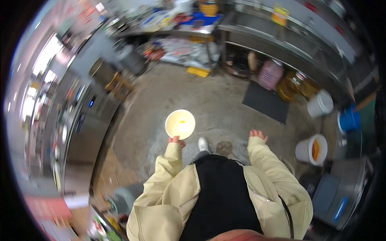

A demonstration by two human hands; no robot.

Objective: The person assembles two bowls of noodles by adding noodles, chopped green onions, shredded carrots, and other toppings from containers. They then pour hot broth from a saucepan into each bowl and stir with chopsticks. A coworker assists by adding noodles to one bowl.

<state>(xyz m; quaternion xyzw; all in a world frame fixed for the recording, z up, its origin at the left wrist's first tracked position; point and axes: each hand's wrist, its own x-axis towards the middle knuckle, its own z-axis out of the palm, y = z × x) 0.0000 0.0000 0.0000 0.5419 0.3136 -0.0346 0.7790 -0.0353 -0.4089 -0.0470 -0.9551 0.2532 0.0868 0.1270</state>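
Note:
My left hand [177, 140] is closed on the near rim of a round, cream-white bowl [170, 122], held out in front of me to the left. A small yellow patch and a bright glare show inside the bowl. Out to the right, my right hand [258, 135] hangs with its fingers apart and nothing in it. Both sleeves are pale yellow, and one white shoe [203, 143] shows on the floor between my hands.
A metal sink counter [277, 38] runs along the far right, above a dark mat [265, 102] and big oil jugs [290, 86]. White buckets [320, 103] stand on the right. A cluttered table [161, 30] is at the back, a steel cabinet [86, 140] at left, beside a wooden stool [118, 86].

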